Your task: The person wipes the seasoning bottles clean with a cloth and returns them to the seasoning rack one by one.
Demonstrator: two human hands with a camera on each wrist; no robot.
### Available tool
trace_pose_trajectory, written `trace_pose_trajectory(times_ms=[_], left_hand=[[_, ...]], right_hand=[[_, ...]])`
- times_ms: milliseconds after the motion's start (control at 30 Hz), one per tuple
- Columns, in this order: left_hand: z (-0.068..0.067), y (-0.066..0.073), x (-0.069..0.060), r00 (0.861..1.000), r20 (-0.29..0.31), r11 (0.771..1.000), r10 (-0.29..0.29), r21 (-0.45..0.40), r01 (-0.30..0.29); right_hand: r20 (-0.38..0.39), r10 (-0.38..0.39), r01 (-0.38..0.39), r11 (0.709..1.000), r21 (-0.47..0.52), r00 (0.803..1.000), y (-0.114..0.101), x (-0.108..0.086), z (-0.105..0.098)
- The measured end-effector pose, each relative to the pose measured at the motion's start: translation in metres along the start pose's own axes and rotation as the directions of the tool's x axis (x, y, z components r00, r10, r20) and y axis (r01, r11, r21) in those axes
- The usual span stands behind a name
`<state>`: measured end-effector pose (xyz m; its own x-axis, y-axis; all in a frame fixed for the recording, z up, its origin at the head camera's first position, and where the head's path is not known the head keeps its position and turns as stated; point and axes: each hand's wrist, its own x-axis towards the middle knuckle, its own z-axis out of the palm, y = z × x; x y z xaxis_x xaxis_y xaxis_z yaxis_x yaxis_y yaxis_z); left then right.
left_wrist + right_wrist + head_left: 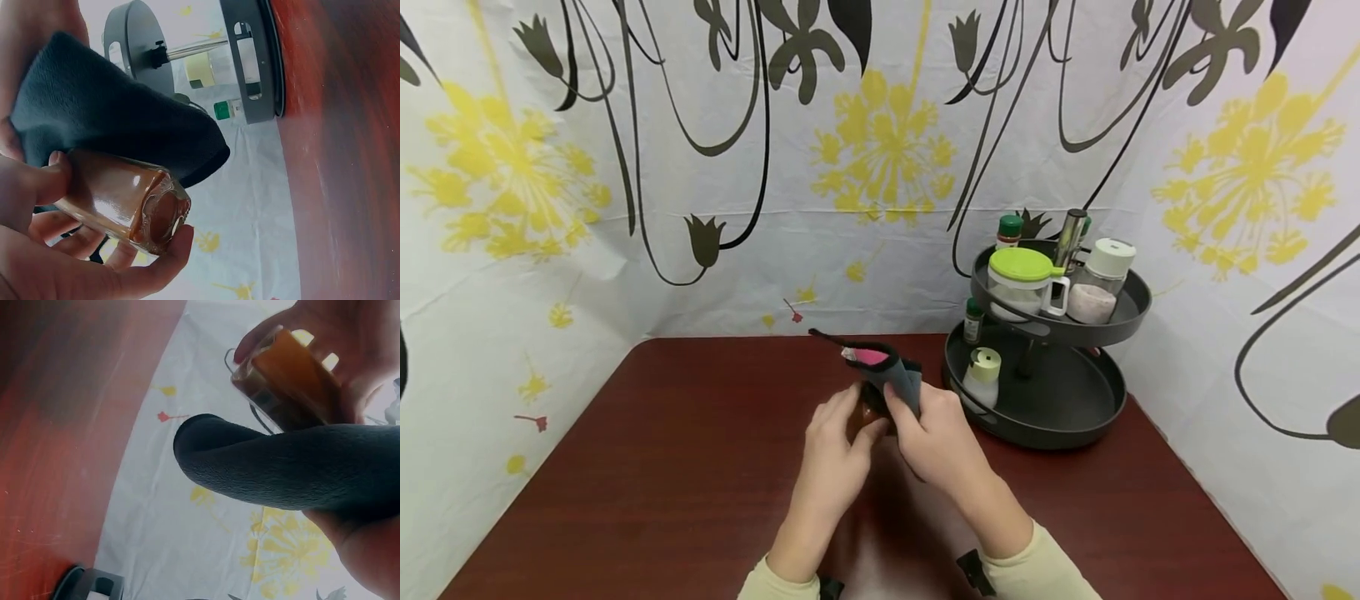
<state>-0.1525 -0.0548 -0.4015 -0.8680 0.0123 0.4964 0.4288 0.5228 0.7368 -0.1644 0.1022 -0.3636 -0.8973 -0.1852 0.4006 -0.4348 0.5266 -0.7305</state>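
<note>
A square glass jar (103, 187) of brown-orange powder is gripped by my left hand (831, 458), raised over the table. In the left wrist view, fingers and thumb curl round the jar and one fingertip touches near its base. A dark grey-blue cloth (906, 390) with black edging and a pink patch is held in my right hand (947, 442), thumb over it. The cloth lies against the jar's upper part and hides that end. In the right wrist view, the cloth (262, 469) folds below the jar (290, 372).
A two-tier dark rack (1052, 437) stands at the table's right. On its upper tier are a green-lidded pot (1018, 283), a white-capped jar (1097, 283) and a green-capped bottle (1009, 229). A pale-capped shaker (982, 379) sits below. Patterned sheeting (880, 275) encloses the dark red table (662, 467).
</note>
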Motion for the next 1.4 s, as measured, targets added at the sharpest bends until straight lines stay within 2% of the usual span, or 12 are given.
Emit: trace_pose_trajectory(times_ms=[167,267,367,500,633,767,900,1033,1133,1233,1333,1400], left_hand=[[-0.002,-0.002,0.005,0.995,-0.053,0.99,0.09,0.11,-0.084],[-0.002,-0.001,0.006,0.991,-0.045,0.981,0.125,0.153,-0.117],[-0.002,0.0,0.004,0.995,0.002,0.989,0.098,0.107,-0.098],[-0.002,0.001,0.002,0.998,0.058,0.999,0.019,0.034,-0.021],[-0.003,-0.005,0.004,0.997,0.065,0.999,-0.03,0.03,0.028],[-0.004,-0.009,0.008,0.999,0.04,0.997,-0.003,0.071,0.0],[-0.003,-0.006,0.01,0.998,0.009,0.988,0.06,0.139,-0.061],[-0.003,-0.002,0.009,0.997,0.019,0.989,0.078,0.121,-0.08],[-0.005,-0.001,0.006,0.999,0.035,0.998,0.01,0.063,-0.012],[-0.007,-0.001,0.005,0.999,0.025,0.998,-0.045,0.034,0.044],[-0.007,-0.004,0.005,1.0,-0.008,0.998,-0.023,0.053,0.023],[-0.005,-0.006,0.005,1.0,-0.027,0.996,0.016,0.089,-0.014]], right_hand=[[-0.028,-0.212,0.205,0.964,-0.169,0.977,-0.013,-0.01,0.002],[-0.018,-0.274,0.264,0.938,-0.223,0.961,-0.018,-0.006,0.001],[0.001,-0.231,0.227,0.954,-0.197,0.973,-0.016,0.004,-0.001],[0.041,-0.05,0.052,0.996,-0.075,0.998,-0.007,0.011,-0.003],[0.066,0.067,-0.066,0.998,-0.014,0.996,0.003,0.007,-0.002],[0.023,-0.079,0.081,0.989,-0.124,0.997,-0.001,-0.008,0.003],[-0.004,-0.239,0.232,0.943,-0.24,0.971,-0.015,-0.01,0.005],[0.009,-0.202,0.199,0.96,-0.195,0.979,-0.016,0.006,0.003],[0.02,-0.084,0.086,0.992,-0.097,0.996,-0.01,0.012,0.002],[0.011,-0.009,0.01,0.999,-0.034,1.0,-0.005,0.006,0.003],[-0.022,-0.084,0.08,0.988,-0.133,0.996,-0.005,-0.007,0.007],[-0.02,-0.173,0.162,0.954,-0.253,0.985,-0.009,-0.016,0.01]])
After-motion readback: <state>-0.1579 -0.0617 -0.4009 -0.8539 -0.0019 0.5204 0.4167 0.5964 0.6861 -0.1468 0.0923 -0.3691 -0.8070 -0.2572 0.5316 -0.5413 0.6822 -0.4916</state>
